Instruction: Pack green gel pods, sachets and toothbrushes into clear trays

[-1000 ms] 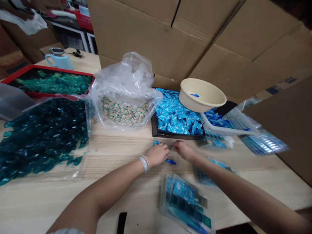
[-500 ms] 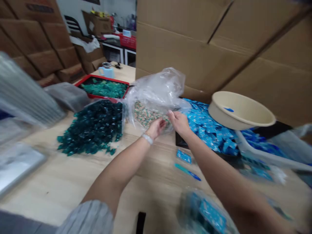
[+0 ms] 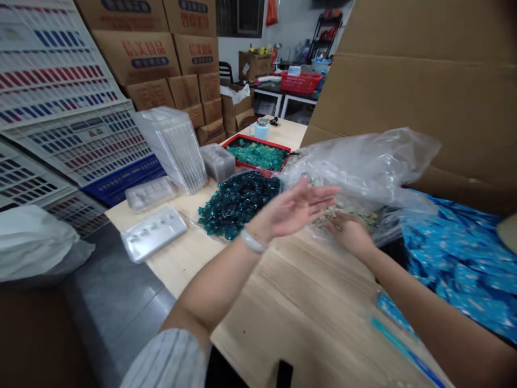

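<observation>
My left hand (image 3: 288, 210) is open, fingers stretched to the right, above the edge of a pile of dark teal wrapped pieces (image 3: 242, 199). It appears to hold nothing. Beside it, my right hand (image 3: 351, 231) reaches into the mouth of a clear plastic bag (image 3: 371, 161) holding many small beige and green pieces (image 3: 369, 218). The right fingers are curled among those pieces; what lies between the fingertips is hidden. Light-blue packets (image 3: 460, 253) lie heaped to the right. A teal and blue pen (image 3: 404, 347) rests below my right forearm.
On the left of the wooden table (image 3: 291, 302) stand a clear-lidded tray (image 3: 153, 231), stacked plastic trays (image 3: 173, 148) and a grey container (image 3: 218, 161). A red-rimmed tray (image 3: 258, 153) of green pieces sits behind. Cardboard (image 3: 424, 91) walls the right; plastic crates (image 3: 60, 97) stand left.
The view has swung left, bringing the crates and floor into sight. My left hand has moved away from the bag's pieces and spread its fingers. My right hand has shifted from the bag's edge to the pieces.
</observation>
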`<act>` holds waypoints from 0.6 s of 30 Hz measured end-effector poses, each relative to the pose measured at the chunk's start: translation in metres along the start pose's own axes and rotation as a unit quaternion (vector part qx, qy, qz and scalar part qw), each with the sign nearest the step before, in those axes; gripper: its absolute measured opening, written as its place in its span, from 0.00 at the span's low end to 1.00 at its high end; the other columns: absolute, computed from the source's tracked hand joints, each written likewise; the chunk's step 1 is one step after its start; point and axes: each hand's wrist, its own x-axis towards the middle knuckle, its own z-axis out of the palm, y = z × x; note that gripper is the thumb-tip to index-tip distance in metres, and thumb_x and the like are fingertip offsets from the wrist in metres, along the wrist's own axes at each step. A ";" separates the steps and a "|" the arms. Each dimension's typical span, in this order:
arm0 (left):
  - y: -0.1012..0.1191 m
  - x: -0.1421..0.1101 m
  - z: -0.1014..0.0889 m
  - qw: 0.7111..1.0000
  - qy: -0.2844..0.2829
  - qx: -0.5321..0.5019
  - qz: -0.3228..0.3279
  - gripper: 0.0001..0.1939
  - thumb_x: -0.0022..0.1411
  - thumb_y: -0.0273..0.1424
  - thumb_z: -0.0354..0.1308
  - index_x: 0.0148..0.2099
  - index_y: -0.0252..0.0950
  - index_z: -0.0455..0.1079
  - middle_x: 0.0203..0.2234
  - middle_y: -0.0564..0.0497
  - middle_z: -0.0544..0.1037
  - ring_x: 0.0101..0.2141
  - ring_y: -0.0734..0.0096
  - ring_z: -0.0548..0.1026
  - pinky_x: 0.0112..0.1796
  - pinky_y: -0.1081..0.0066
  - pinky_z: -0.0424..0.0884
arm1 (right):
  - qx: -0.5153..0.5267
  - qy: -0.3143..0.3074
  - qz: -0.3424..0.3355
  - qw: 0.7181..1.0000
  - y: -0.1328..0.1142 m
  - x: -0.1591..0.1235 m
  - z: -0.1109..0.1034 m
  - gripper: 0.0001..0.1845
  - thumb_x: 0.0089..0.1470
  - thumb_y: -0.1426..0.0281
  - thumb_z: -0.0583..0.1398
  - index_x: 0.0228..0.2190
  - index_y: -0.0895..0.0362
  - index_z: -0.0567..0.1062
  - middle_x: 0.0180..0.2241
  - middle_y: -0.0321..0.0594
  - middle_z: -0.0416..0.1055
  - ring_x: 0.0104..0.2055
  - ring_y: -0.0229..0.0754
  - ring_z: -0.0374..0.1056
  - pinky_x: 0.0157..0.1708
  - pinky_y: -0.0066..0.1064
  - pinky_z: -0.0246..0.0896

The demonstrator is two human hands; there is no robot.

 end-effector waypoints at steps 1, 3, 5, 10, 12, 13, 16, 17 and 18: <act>0.010 -0.026 -0.015 0.994 0.030 0.106 0.017 0.29 0.60 0.49 0.32 0.50 0.38 0.63 0.48 0.47 0.67 0.48 0.65 0.64 0.46 0.61 0.60 | -0.025 -0.017 0.001 1.000 0.004 -0.006 -0.006 0.21 0.52 0.59 0.48 0.40 0.59 0.70 0.40 0.51 0.68 0.44 0.52 0.63 0.42 0.45 0.56; 0.026 -0.084 -0.059 0.926 0.140 0.351 0.008 0.26 0.56 0.49 0.44 0.50 0.38 0.62 0.49 0.48 0.66 0.49 0.62 0.62 0.49 0.62 0.56 | -0.052 -0.030 0.005 0.998 0.006 -0.018 -0.024 0.18 0.52 0.60 0.49 0.34 0.58 0.72 0.33 0.49 0.71 0.38 0.51 0.65 0.40 0.43 0.58; 0.033 -0.146 -0.113 0.781 0.249 0.571 -0.049 0.30 0.49 0.50 0.52 0.50 0.36 0.62 0.50 0.46 0.64 0.51 0.57 0.59 0.52 0.59 0.51 | -0.035 -0.037 0.028 0.998 -0.004 -0.029 -0.042 0.17 0.53 0.63 0.47 0.34 0.57 0.72 0.27 0.46 0.70 0.32 0.47 0.67 0.35 0.40 0.61; 0.024 -0.260 -0.202 0.544 0.284 0.727 -0.309 0.44 0.42 0.49 0.58 0.59 0.39 0.48 0.59 0.41 0.46 0.55 0.39 0.45 0.49 0.46 0.46 | 0.117 -0.085 -0.041 0.989 -0.089 -0.038 -0.039 0.24 0.50 0.71 0.49 0.51 0.55 0.60 0.44 0.46 0.65 0.40 0.43 0.65 0.40 0.36 0.61; 0.018 -0.275 -0.205 0.537 0.250 0.730 -0.340 0.45 0.42 0.50 0.57 0.60 0.43 0.46 0.59 0.42 0.45 0.55 0.40 0.47 0.49 0.50 0.48 | 0.176 -0.150 -0.121 0.965 -0.139 -0.032 -0.016 0.20 0.50 0.71 0.51 0.47 0.54 0.64 0.44 0.44 0.65 0.45 0.44 0.63 0.44 0.37 0.58; 0.014 -0.276 -0.203 0.540 0.237 0.734 -0.337 0.44 0.42 0.50 0.56 0.60 0.44 0.46 0.59 0.43 0.45 0.55 0.42 0.48 0.49 0.52 0.49 | 0.201 -0.187 -0.156 0.949 -0.165 -0.027 -0.002 0.18 0.51 0.70 0.52 0.45 0.54 0.67 0.42 0.44 0.67 0.44 0.44 0.63 0.45 0.37 0.58; 0.004 -0.270 -0.192 0.554 0.209 0.749 -0.297 0.43 0.42 0.53 0.54 0.59 0.48 0.47 0.58 0.45 0.48 0.54 0.46 0.51 0.49 0.55 0.49 | 0.234 -0.234 -0.211 0.920 -0.237 -0.012 0.041 0.16 0.50 0.69 0.54 0.43 0.57 0.69 0.42 0.45 0.66 0.46 0.45 0.61 0.45 0.36 0.57; 0.001 -0.270 -0.189 0.559 0.201 0.754 -0.280 0.42 0.42 0.53 0.54 0.59 0.49 0.47 0.58 0.46 0.48 0.54 0.46 0.52 0.49 0.56 0.49 | 0.229 -0.229 -0.213 0.922 -0.257 -0.008 0.056 0.17 0.50 0.69 0.55 0.43 0.57 0.68 0.44 0.46 0.65 0.47 0.45 0.60 0.45 0.36 0.56; -0.001 -0.271 -0.187 0.565 0.194 0.758 -0.263 0.41 0.43 0.53 0.53 0.59 0.49 0.48 0.58 0.47 0.48 0.54 0.47 0.52 0.49 0.56 0.49 | 0.212 -0.219 -0.203 0.931 -0.274 -0.006 0.069 0.17 0.49 0.69 0.56 0.43 0.57 0.68 0.46 0.46 0.64 0.48 0.46 0.59 0.45 0.37 0.55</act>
